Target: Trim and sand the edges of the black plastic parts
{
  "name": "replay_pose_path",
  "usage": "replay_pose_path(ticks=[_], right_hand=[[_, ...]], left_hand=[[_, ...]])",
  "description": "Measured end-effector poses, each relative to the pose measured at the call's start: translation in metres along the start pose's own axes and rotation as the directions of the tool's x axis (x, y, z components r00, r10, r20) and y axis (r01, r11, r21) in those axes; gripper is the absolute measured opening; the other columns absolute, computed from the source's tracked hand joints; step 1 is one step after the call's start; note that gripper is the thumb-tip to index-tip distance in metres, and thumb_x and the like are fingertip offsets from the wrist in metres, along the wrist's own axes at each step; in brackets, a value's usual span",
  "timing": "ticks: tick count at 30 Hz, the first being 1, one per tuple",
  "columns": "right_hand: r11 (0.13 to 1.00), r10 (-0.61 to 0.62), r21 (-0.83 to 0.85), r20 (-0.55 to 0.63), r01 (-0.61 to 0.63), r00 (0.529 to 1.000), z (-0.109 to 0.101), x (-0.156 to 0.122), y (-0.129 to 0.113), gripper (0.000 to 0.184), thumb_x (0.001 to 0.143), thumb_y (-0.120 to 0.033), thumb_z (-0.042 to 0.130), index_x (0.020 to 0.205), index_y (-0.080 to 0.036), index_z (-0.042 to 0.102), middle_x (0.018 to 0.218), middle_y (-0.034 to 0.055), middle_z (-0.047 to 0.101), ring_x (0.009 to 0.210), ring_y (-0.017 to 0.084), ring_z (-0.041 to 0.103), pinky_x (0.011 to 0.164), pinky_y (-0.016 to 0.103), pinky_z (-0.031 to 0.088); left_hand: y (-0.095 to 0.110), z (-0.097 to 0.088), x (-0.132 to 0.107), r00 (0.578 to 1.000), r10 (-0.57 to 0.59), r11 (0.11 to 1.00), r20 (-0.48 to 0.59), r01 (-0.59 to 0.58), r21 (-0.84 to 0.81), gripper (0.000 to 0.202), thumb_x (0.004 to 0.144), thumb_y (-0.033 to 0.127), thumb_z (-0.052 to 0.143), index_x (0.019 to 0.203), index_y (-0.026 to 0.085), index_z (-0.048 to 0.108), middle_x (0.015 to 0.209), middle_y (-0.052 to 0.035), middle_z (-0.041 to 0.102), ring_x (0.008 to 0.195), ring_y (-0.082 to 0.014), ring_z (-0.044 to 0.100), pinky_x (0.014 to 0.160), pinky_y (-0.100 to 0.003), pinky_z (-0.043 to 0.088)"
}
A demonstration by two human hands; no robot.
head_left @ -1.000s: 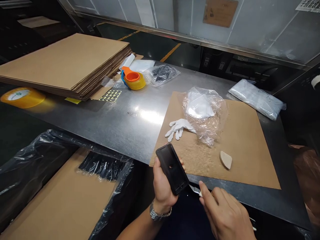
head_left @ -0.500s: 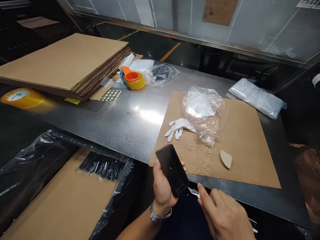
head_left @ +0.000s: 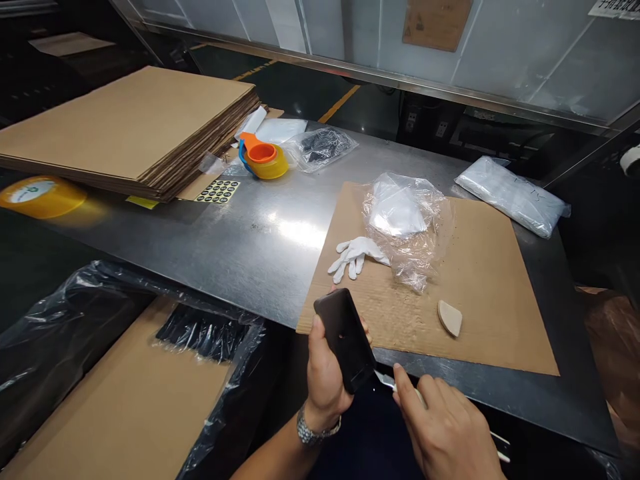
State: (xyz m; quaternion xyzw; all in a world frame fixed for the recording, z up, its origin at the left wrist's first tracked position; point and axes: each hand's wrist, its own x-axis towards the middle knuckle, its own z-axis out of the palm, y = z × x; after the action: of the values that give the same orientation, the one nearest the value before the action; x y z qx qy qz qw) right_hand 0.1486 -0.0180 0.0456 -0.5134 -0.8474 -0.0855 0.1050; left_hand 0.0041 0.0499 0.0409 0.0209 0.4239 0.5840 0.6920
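Note:
My left hand (head_left: 325, 373), with a metal watch on its wrist, is closed around a black rectangular case (head_left: 345, 340) that looks like a shallow plastic shell. The case is tilted, its hollow side towards me, with a small hole near its middle. My right hand (head_left: 440, 420) grips a craft knife (head_left: 385, 380) with a pale handle. The blade points left and meets or nearly meets the lower right corner of the case. Beyond my hands, a white glove (head_left: 355, 257) and a beige wedge-shaped pad (head_left: 450, 318) lie on a cardboard sheet (head_left: 490, 267).
A crumpled clear bag (head_left: 410, 227) lies on the cardboard, and a wrapped white packet (head_left: 513, 193) is at right. Stacked cardboard (head_left: 130, 127), a tape dispenser (head_left: 265, 160) and a sticker sheet (head_left: 219, 192) occupy the steel table (head_left: 250, 247). A plastic-lined box (head_left: 125, 393) stands lower left.
The knife blade has moved slightly against the lower corner of the case, and my right hand has shifted a little left. My left hand keeps its hold; the view has shifted slightly.

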Motion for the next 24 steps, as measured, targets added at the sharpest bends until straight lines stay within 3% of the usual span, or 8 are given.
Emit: replay_pose_path(ticks=[6, 10, 15, 21, 24], right_hand=[[0.990, 0.036, 0.141, -0.069, -0.025, 0.997, -0.0017, 0.0050, 0.0031, 0.032, 0.096, -0.017, 0.031, 0.096, -0.012, 0.062, 0.052, -0.0021, 0.052, 0.047, 0.010, 0.046, 0.052, 0.027, 0.026], [0.986, 0.040, 0.164, -0.037, -0.033, 0.999, 0.0012, 0.0035, 0.0036, 0.034, 0.097, -0.018, 0.029, 0.089, -0.014, 0.062, 0.050, -0.0028, 0.051, 0.044, 0.010, 0.047, 0.052, 0.028, 0.024], [0.988, 0.051, 0.145, -0.003, -0.050, 0.999, 0.0040, 0.0017, 0.0023, 0.035, 0.097, -0.018, 0.027, 0.087, -0.015, 0.060, 0.049, -0.0031, 0.051, 0.042, 0.010, 0.047, 0.051, 0.028, 0.023], [0.988, 0.039, 0.147, 0.041, -0.044, 0.998, 0.0045, 0.0014, 0.0036, 0.033, 0.097, -0.019, 0.026, 0.089, -0.016, 0.058, 0.049, -0.0040, 0.052, 0.040, 0.010, 0.050, 0.049, 0.027, 0.024], [0.990, 0.029, 0.137, 0.059, -0.037, 0.998, 0.0045, 0.0013, 0.0040, 0.033, 0.097, -0.019, 0.025, 0.089, -0.016, 0.057, 0.048, -0.0043, 0.052, 0.039, 0.011, 0.051, 0.049, 0.027, 0.024]], left_hand=[[0.0025, 0.0020, 0.0007, 0.997, -0.078, 0.996, -0.022, 0.079, 0.032, 0.050, 0.081, 0.055, 0.043, 0.102, 0.013, 0.060, 0.062, -0.0035, 0.060, 0.051, -0.0119, 0.054, 0.047, -0.021, 0.045], [0.0024, 0.0015, -0.0001, 0.998, -0.062, 0.996, -0.005, 0.063, 0.061, 0.050, 0.081, 0.055, 0.044, 0.113, 0.018, 0.055, 0.064, -0.0020, 0.061, 0.051, -0.0119, 0.054, 0.048, -0.022, 0.045], [0.0017, -0.0001, -0.0001, 0.997, -0.080, 0.994, 0.005, 0.079, 0.072, 0.052, 0.079, 0.057, 0.047, 0.106, 0.014, 0.059, 0.062, -0.0032, 0.062, 0.050, -0.0126, 0.054, 0.050, -0.024, 0.047], [-0.0001, -0.0012, -0.0004, 0.999, -0.041, 0.995, 0.027, 0.038, 0.096, 0.054, 0.081, 0.055, 0.045, 0.121, 0.019, 0.050, 0.063, -0.0011, 0.061, 0.051, -0.0129, 0.055, 0.049, -0.024, 0.047], [-0.0013, -0.0010, 0.0011, 0.998, -0.049, 0.994, 0.026, 0.046, 0.098, 0.055, 0.080, 0.055, 0.047, 0.120, 0.018, 0.052, 0.063, -0.0007, 0.061, 0.051, -0.0125, 0.055, 0.049, -0.023, 0.046]])
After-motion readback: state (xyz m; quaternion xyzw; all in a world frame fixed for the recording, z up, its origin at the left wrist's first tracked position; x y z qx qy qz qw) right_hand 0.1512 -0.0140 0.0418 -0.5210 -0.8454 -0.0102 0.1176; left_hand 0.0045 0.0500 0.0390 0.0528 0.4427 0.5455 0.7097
